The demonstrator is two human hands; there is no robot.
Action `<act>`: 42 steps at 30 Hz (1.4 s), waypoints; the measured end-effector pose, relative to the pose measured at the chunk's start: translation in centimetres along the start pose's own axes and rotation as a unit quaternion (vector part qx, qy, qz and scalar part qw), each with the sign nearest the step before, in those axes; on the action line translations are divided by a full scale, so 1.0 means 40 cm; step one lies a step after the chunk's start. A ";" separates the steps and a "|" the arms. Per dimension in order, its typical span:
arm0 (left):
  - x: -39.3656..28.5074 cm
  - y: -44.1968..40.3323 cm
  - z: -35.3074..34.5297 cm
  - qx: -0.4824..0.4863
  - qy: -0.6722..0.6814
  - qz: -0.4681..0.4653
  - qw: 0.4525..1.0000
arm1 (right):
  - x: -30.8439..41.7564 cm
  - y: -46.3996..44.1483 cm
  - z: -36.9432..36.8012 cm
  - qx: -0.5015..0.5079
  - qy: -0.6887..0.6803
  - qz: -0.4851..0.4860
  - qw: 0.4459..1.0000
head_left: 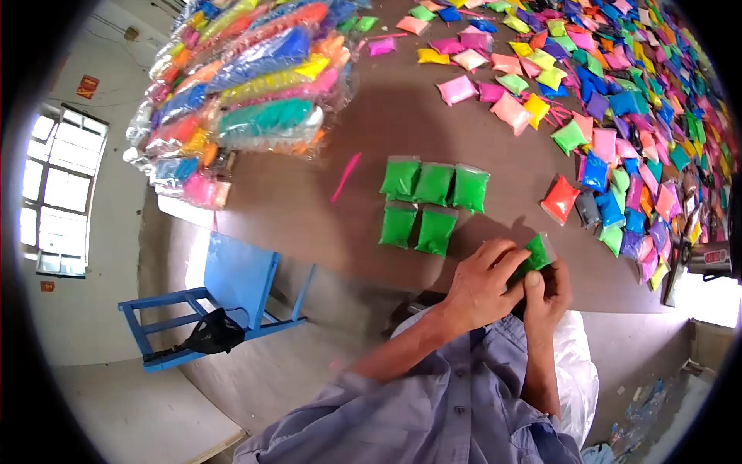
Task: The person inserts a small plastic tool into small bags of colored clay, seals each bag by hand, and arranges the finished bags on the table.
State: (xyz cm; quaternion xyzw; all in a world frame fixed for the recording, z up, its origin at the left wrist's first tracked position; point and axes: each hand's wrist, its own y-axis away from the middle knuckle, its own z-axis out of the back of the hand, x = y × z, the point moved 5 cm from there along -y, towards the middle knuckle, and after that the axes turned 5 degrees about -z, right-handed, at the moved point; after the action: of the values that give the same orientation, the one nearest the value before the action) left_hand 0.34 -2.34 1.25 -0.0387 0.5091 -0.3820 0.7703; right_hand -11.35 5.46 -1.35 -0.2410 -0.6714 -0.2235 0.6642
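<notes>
Near the table's front edge, my left hand (487,282) and my right hand (547,292) are closed around a small clear packet with green filling (535,254). The fingers of my left hand bend over its left side. My right thumb and fingers pinch its lower right, and part of the packet is hidden behind them. Just beyond and to the left lie several similar green packets on the brown table (309,224): a back row of three, with the middle packet (434,183), and a front row of two, with the right packet (437,230).
A large heap of colourful packets (610,108) covers the table's right side. Bulky clear bags of coloured packets (267,116) are piled at the back left. A pink stick (345,177) lies between. On the floor to the left stands a blue stool (236,271) with a black item (214,332).
</notes>
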 end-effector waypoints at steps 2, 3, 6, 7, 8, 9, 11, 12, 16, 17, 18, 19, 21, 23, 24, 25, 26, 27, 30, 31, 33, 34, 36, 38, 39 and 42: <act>-0.004 0.008 0.003 -0.004 0.030 -0.024 0.999 | -0.005 -0.006 0.027 -0.045 -0.009 -0.055 0.997; -0.012 0.013 0.002 -0.008 0.048 -0.052 0.997 | -0.040 -0.004 0.063 -0.028 0.008 -0.053 0.998; 0.022 0.022 0.006 -0.014 0.071 0.022 0.997 | -0.055 -0.001 0.073 -0.029 -0.084 -0.095 0.992; 0.035 0.024 0.002 0.004 0.099 0.069 0.993 | -0.047 0.000 0.063 -0.018 -0.120 -0.101 0.987; 0.040 0.027 -0.002 0.009 0.120 0.064 0.991 | -0.039 0.003 0.059 -0.009 -0.113 -0.106 0.988; 0.045 0.029 -0.007 0.013 0.138 0.060 0.988 | -0.045 0.006 0.058 0.002 -0.105 -0.118 0.987; 0.050 0.028 -0.012 0.009 0.162 0.067 0.984 | -0.030 0.007 0.044 0.025 -0.113 -0.090 0.989; 0.054 0.026 -0.015 0.021 0.168 0.070 0.983 | -0.023 0.004 0.036 0.026 -0.110 -0.091 0.989; 0.064 0.029 -0.012 0.041 0.196 0.105 0.974 | -0.019 0.001 0.030 0.023 -0.103 -0.084 0.991; 0.068 0.033 -0.013 0.041 0.199 0.106 0.973 | -0.022 0.002 0.033 0.021 -0.088 -0.087 0.992; 0.071 0.037 -0.016 0.042 0.191 0.096 0.976 | -0.023 0.002 0.039 0.021 -0.085 -0.089 0.992; 0.072 0.038 -0.018 0.042 0.182 0.086 0.979 | -0.029 0.001 0.045 0.027 -0.096 -0.116 0.988; 0.067 0.031 -0.017 0.020 0.196 0.069 0.978 | -0.038 -0.001 0.049 0.033 -0.106 -0.144 0.983; 0.060 0.018 -0.005 0.000 0.207 0.051 0.977 | -0.042 -0.005 0.047 0.039 -0.097 -0.131 0.986; 0.060 0.010 0.002 0.001 0.224 0.075 0.972 | -0.042 -0.006 0.044 0.039 -0.096 -0.131 0.986; 0.065 0.007 0.005 0.002 0.242 0.100 0.965 | -0.037 -0.006 0.037 0.050 -0.091 -0.114 0.988; 0.071 0.009 0.005 0.002 0.241 0.101 0.965 | -0.031 -0.006 0.032 0.061 -0.086 -0.097 0.990; 0.078 0.012 0.003 0.006 0.243 0.100 0.965 | -0.025 -0.007 0.030 0.061 -0.087 -0.099 0.989; 0.090 0.027 -0.003 0.013 0.232 0.105 0.967 | -0.015 -0.008 0.018 0.086 -0.052 -0.100 0.990; 0.092 0.030 -0.004 0.012 0.220 0.110 0.969 | -0.016 -0.009 0.015 0.088 -0.062 -0.098 0.989; 0.088 0.032 -0.009 0.002 0.211 0.104 0.972 | -0.018 -0.008 0.013 0.088 -0.073 -0.096 0.989; 0.085 0.031 -0.008 -0.011 0.203 0.098 0.974 | -0.019 -0.008 0.015 0.081 -0.064 -0.095 0.990; 0.071 0.019 -0.002 -0.004 0.212 0.112 0.971 | -0.024 -0.006 0.022 0.070 -0.059 -0.095 0.991; 0.069 0.014 -0.002 0.003 0.220 0.125 0.967 | -0.033 -0.004 0.030 0.064 -0.047 -0.088 0.993; 0.075 0.014 -0.003 0.007 0.218 0.127 0.968 | -0.039 -0.004 0.031 0.060 -0.052 -0.088 0.993; 0.080 0.022 -0.011 0.012 0.205 0.140 0.969 | -0.040 -0.001 0.027 0.054 -0.008 -0.050 0.997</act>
State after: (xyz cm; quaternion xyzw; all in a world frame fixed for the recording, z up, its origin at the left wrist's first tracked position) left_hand 1.09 -3.59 -1.77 0.1217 0.6518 -0.2760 0.6958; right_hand -12.22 6.08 -2.98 -0.1727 -0.6993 -0.2172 0.6588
